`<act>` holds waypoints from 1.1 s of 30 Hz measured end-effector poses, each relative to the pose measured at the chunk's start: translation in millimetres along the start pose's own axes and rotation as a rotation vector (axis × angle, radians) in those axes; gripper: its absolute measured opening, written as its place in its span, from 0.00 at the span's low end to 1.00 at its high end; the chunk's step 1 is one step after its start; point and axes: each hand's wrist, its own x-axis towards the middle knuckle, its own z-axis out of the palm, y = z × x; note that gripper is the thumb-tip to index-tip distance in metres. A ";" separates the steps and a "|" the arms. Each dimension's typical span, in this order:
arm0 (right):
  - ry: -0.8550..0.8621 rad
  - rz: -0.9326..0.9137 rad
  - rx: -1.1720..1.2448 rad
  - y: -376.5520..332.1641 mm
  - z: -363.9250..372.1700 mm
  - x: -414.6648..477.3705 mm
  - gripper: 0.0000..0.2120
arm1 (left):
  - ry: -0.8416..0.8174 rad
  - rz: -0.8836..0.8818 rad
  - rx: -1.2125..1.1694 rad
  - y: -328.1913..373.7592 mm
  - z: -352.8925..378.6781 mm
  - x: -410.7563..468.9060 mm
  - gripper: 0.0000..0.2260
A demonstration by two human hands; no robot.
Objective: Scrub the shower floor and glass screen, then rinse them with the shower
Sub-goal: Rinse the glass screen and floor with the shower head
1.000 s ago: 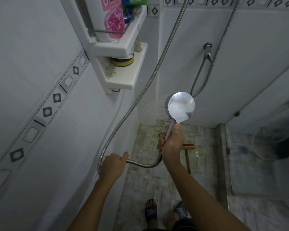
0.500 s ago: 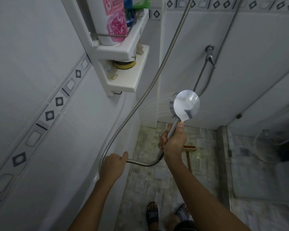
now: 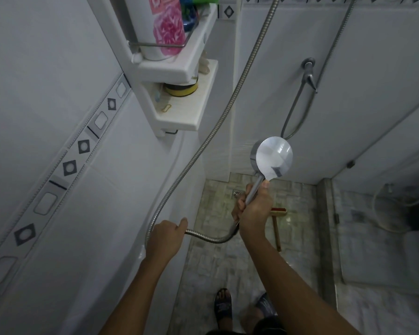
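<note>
Judging by what shows, you're in the rinse half of the job. The screen (image 3: 377, 250) stands off to your right and the floor (image 3: 228, 267) runs under your sandals (image 3: 223, 303). The floor has a bit of shine, but I can't tell suds from glare, so how well it was scrubbed is anyone's guess.

The hose (image 3: 203, 146) drops from the top, dips through your left hand and curves up to the handle (image 3: 253, 192). The brush (image 3: 276, 223) lies flat on the floor near the drain (image 3: 237, 194) with nobody holding it, which hints the scrubbing is over (or just paused).

Water is coming out of the head (image 3: 272, 157), but it sprays leftward at the corner wall (image 3: 237, 131), not the screen or floor. I'd say most of the rinse on those two is left.

Your right hand (image 3: 254, 209) is wrapped tight round the handle, thumb up the stem just under the head. Your left hand (image 3: 166, 240) is curled round the hose low by the left wall, thumb lying along it.
</note>
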 end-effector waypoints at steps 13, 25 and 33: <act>0.013 0.125 -0.082 33.0 -24.3 -14.2 0.28 | -0.041 -0.007 0.050 0.6 9.5 -12.3 0.29; 0.065 0.254 -0.134 61.9 -47.1 -26.5 0.27 | -0.109 -0.045 0.114 -17.0 29.5 -28.1 0.28; 0.154 0.365 -0.168 86.7 -77.6 -35.7 0.28 | -0.174 -0.026 0.213 -22.3 57.8 -38.4 0.27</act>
